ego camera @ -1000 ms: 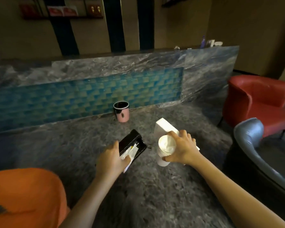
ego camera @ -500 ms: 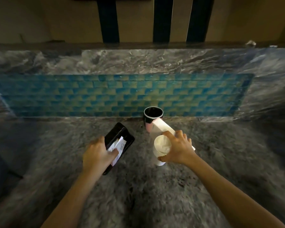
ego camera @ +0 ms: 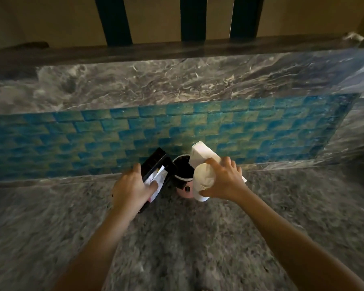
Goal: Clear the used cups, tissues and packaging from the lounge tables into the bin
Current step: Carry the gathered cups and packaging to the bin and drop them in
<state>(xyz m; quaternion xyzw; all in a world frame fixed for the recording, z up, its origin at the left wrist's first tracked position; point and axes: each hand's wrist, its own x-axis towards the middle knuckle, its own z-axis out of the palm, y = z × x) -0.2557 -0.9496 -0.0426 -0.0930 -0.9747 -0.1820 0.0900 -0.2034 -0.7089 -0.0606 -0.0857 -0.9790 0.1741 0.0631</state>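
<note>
A small pink bin (ego camera: 184,191) with a black liner stands on the marble floor against the blue-tiled counter base. My left hand (ego camera: 131,186) grips a black box (ego camera: 156,162) with white paper wrappers (ego camera: 159,179) pressed against it, just left of the bin's opening. My right hand (ego camera: 224,178) holds a stack of white paper cups (ego camera: 204,181) together with a white carton (ego camera: 202,154), right over the bin's right side. Both loads hide much of the bin.
A marble counter (ego camera: 177,82) with a blue mosaic panel (ego camera: 72,139) runs across directly ahead. Dark vertical posts (ego camera: 192,17) rise behind it. Grey marble floor (ego camera: 187,248) spreads all around below my arms.
I have come closer to the bin. Both hands with their loads have moved forward, from short of the bin to its opening. The red and grey chairs left the view.
</note>
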